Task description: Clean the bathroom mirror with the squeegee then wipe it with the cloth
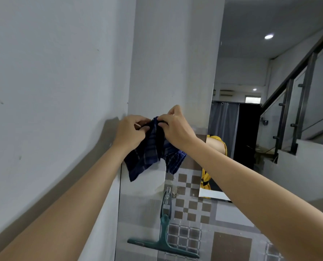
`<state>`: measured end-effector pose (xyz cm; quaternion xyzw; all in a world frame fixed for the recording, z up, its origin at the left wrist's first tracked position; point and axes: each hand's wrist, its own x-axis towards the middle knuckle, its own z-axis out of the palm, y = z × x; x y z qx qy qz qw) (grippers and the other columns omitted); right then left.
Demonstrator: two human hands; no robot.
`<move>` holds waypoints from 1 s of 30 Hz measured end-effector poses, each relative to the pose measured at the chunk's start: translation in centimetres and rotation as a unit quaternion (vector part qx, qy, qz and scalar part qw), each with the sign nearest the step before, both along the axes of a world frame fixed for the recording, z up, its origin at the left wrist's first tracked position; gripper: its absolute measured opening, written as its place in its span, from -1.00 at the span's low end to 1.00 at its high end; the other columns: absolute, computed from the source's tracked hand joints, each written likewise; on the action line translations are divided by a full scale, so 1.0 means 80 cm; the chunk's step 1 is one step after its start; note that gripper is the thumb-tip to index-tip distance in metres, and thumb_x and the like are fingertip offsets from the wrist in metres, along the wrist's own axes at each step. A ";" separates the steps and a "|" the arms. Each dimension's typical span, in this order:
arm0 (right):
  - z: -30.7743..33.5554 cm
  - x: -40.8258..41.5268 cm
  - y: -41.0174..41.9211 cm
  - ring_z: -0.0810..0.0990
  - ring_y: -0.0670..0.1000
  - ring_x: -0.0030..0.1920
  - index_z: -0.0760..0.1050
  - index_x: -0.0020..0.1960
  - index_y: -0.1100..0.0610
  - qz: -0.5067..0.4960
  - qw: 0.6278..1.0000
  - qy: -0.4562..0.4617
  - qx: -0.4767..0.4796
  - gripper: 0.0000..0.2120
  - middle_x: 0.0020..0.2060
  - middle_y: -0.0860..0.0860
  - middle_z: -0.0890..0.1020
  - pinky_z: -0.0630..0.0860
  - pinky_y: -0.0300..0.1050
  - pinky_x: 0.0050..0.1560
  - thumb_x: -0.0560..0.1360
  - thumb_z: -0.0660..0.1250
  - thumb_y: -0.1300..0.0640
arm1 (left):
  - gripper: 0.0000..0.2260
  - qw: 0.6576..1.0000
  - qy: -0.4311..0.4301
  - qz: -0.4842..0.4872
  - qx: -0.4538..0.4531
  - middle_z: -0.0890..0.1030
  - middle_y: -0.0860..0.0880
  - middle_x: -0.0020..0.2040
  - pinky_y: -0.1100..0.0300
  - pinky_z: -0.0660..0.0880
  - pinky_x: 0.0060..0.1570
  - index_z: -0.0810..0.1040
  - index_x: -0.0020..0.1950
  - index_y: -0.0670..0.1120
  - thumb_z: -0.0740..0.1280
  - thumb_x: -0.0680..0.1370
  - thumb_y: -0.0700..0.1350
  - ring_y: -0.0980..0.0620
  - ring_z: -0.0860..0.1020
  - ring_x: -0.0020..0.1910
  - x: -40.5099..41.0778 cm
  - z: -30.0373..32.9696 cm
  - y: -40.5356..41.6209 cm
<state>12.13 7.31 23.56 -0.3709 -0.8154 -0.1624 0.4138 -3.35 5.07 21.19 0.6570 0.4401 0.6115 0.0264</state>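
This is a home, seen at the edge of a bathroom area. A tall mirror (238, 117) is fixed to a plain painted wall (53, 72), and below it runs patterned brown and grey tile (192, 206), the kind used in washrooms. A green squeegee (163, 240) hangs from a small wall hook (168, 193) on the tile. The mirror reflects a domestic interior: a staircase with a dark handrail and glass panels (296, 102), recessed ceiling lights (268, 36), and grey curtains (224, 121).
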 end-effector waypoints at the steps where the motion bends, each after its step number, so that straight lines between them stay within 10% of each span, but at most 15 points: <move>1: 0.002 -0.002 0.004 0.51 0.20 -0.12 0.56 0.16 0.25 0.000 1.000 -0.006 -0.006 -0.77 0.06 0.19 0.35 0.54 0.07 -0.02 0.59 0.20 0.23 | -0.83 1.000 0.008 0.010 0.012 0.61 0.03 -0.14 0.40 0.44 -0.21 0.64 -0.01 -0.04 0.36 0.48 -0.25 0.19 0.51 -0.25 -0.002 0.001 0.005; 17: -0.029 0.010 0.027 0.55 0.09 0.07 0.48 0.32 0.02 0.004 0.991 -0.009 -0.130 -0.63 0.11 0.09 0.59 0.47 -0.09 0.01 0.54 0.28 0.21 | -0.70 0.999 0.036 0.023 0.017 0.57 0.04 -0.12 0.65 0.33 -0.22 0.63 0.07 -0.19 0.21 0.47 -0.43 0.16 0.50 -0.15 -0.011 -0.017 0.030; 30: -0.065 0.022 -0.058 0.51 -0.01 -0.06 0.50 0.26 0.07 0.023 0.975 0.201 -0.086 -0.70 0.09 0.08 0.49 0.46 -0.23 -0.09 0.56 0.23 0.25 | -0.75 0.988 -0.144 0.046 -0.010 0.53 -0.01 0.19 0.23 0.36 0.08 0.51 0.21 -0.02 0.19 0.57 -0.21 0.11 0.48 0.11 0.011 -0.066 -0.053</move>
